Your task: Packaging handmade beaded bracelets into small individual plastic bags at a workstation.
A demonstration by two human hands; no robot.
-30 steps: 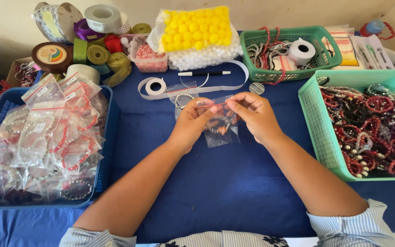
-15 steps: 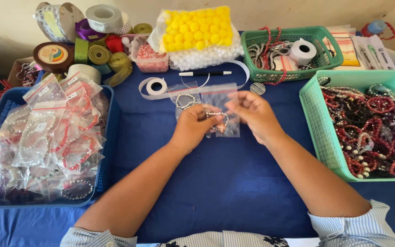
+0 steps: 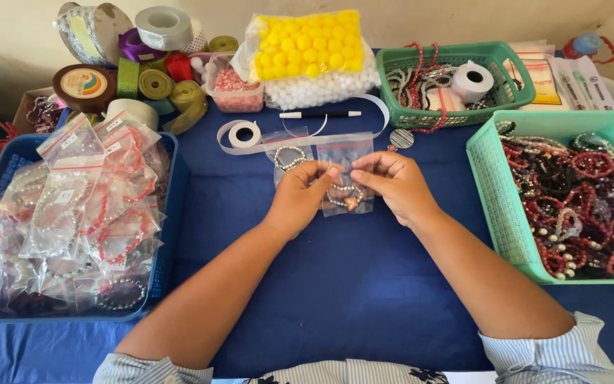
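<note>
Station: a bench (image 3: 335, 299) under a dark blue cloth, viewed from above the person's own two hands.
Left hand (image 3: 301, 195): grip narrow, thumb and fingertips pinched on the left edge of a small clear zip bag (image 3: 347, 171), just below its red seal strip.
Right hand (image 3: 394, 186): grip likewise narrow, pinched on the bag's right side at the same height; both hands held the bag above the cloth at mid-bench.
Contents: a beaded bracelet (image 3: 345, 199) with a reddish charm sat low inside the bag, between the two hands.
Step in hand: judged to be bagging, with the bracelet already inside and the mouth being pressed shut; whether the seal was fully closed could not be told.
Next move calls for: in my judgement, an even pinch run along the seal strip, with the beads kept clear of the closure.
Adjacent item: a second clear bag (image 3: 289, 153) holding pale beads lay flat just beyond the left hand.
Left of bench: a blue tray (image 3: 168, 213) piled with filled bags.
Right of bench: a teal basket (image 3: 495, 199) of loose red and dark bracelets, well apart from the hands.
Far edge: ribbon rolls (image 3: 152, 84), a tape roll (image 3: 244, 134) and a pen (image 3: 320, 114).
</note>
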